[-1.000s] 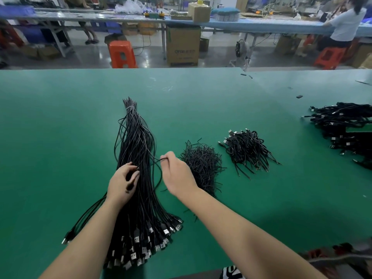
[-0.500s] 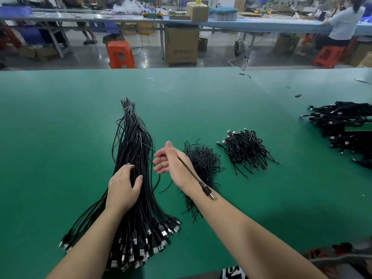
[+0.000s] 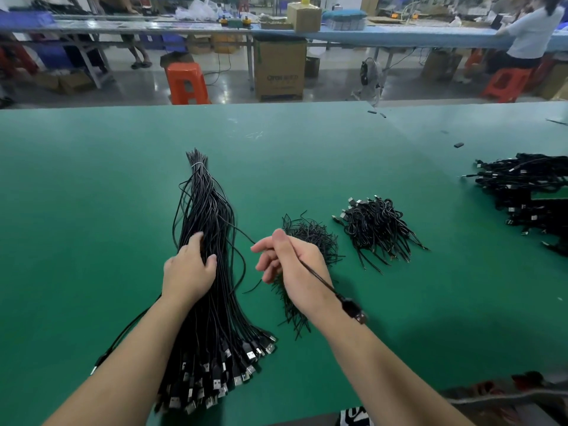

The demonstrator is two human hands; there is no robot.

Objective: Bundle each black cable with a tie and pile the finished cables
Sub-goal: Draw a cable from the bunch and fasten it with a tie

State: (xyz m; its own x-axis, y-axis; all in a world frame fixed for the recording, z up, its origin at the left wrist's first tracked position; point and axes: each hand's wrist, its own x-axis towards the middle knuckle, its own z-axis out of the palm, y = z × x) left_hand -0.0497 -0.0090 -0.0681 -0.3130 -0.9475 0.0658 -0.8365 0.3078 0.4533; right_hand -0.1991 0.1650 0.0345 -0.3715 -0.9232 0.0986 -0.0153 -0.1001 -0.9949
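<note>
A long sheaf of loose black cables (image 3: pixel 212 229) lies on the green table (image 3: pixel 92 195), bound at its far tip, plugs fanned out near me. My left hand (image 3: pixel 189 267) grips the sheaf at its middle, fingers curled round the strands. My right hand (image 3: pixel 290 264) holds one black cable (image 3: pixel 322 281) pulled out of the sheaf; the cable runs across the back of the hand and its plug (image 3: pixel 355 312) hangs over my wrist. Beside that hand lies a heap of short black ties (image 3: pixel 310 238). Further right sits a pile of bundled cables (image 3: pixel 379 227).
A bigger heap of black cables (image 3: pixel 528 192) lies at the table's right edge. Small black scraps (image 3: pixel 458 145) dot the far right of the table. Beyond the table's far edge are an orange stool (image 3: pixel 186 83), a cardboard box (image 3: pixel 279 70) and a seated person (image 3: pixel 528 35).
My right hand has drawn one cable out of the sheaf toward the right, and its plug now hangs over my wrist. My left hand shifted up and closed round the sheaf.
</note>
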